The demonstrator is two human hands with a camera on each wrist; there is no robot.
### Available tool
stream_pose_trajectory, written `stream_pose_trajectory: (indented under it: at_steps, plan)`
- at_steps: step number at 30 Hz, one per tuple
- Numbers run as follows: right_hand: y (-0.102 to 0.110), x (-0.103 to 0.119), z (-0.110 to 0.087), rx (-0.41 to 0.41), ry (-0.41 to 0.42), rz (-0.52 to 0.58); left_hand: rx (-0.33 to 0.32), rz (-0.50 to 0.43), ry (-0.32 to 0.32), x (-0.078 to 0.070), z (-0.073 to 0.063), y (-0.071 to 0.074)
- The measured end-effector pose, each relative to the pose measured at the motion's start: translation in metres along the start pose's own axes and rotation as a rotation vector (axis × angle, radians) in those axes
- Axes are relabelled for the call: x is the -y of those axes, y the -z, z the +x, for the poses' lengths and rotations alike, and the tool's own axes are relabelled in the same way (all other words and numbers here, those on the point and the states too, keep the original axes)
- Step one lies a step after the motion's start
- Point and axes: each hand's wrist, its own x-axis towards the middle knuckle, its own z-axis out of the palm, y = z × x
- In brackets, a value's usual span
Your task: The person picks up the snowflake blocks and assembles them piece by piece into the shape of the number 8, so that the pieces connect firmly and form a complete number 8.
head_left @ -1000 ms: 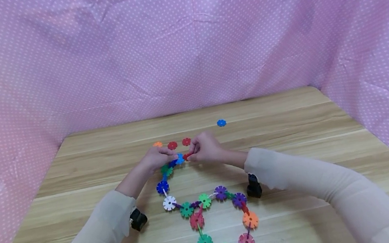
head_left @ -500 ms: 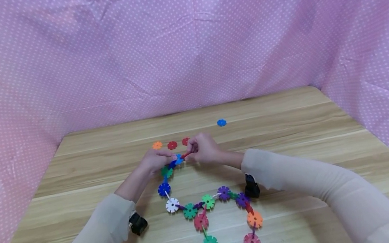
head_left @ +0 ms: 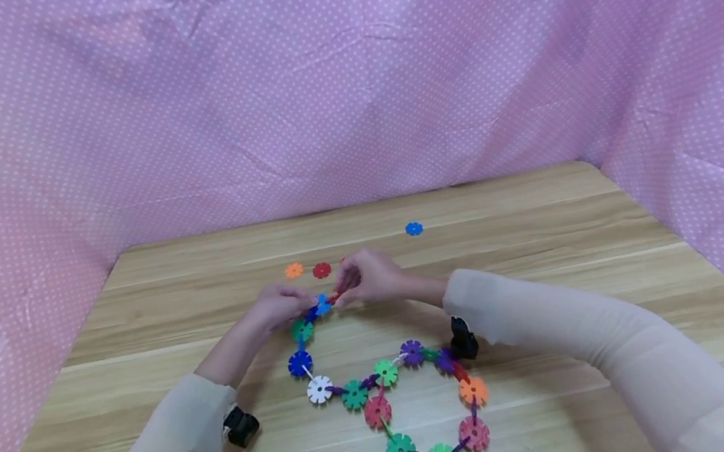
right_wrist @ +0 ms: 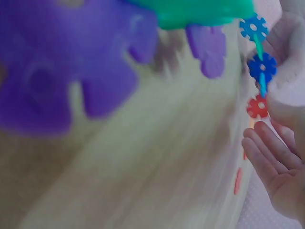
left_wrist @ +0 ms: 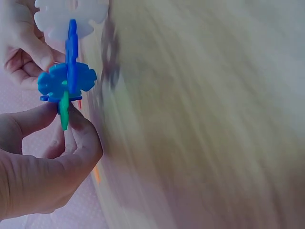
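A chain of notched plastic snowflake discs lies across the table, with a closed loop at its near end. My left hand [head_left: 276,307] pinches the chain's far end between thumb and fingers, beside a light blue disc [head_left: 323,305]. A green disc [left_wrist: 65,112] stands just above those fingertips in the left wrist view. My right hand [head_left: 369,277] holds a red snowflake disc [right_wrist: 258,108] at the chain's end, next to the blue discs; its other fingers reach out straight. The red disc's grip is partly hidden in the head view.
Beyond the hands lie a loose orange disc [head_left: 295,270] and a red disc [head_left: 322,270]. A blue disc [head_left: 414,229] lies farther back. Near the person is the chain's loop, with an orange disc [head_left: 473,391] in it. Pink dotted cloth [head_left: 345,105] surrounds the wooden table.
Both hands have shifted left, and the chain's far end has moved left and slightly nearer. The right fingers look more spread. A loose red disc behind the right hand is now mostly hidden.
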Motion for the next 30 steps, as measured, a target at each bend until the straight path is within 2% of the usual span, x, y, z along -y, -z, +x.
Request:
stream_pose_trajectory:
  at_steps: [3, 7, 13, 20, 23, 30]
  plan:
    - [0.009, -0.005, 0.002, 0.028, -0.010, 0.018, 0.024, -0.005, -0.010, 0.003, -0.003, 0.004]
    - [0.026, -0.017, 0.003, -0.007, -0.030, -0.012, 0.044, -0.013, -0.004, 0.004, -0.006, 0.007]
    - [0.055, -0.038, -0.001, -0.098, -0.112, -0.133, 0.038, -0.018, -0.001, 0.004, -0.006, 0.007]
    - [0.081, -0.067, -0.004, -0.153, -0.166, -0.328, 0.032, -0.012, -0.012, 0.002, -0.006, 0.005]
    - [0.088, -0.078, -0.004, -0.149, -0.202, -0.388, 0.039, -0.014, -0.006, 0.001, -0.006, 0.006]
    - [0.092, -0.089, -0.005, -0.110, -0.241, -0.416, 0.072, 0.006, -0.030, 0.002, -0.006, 0.006]
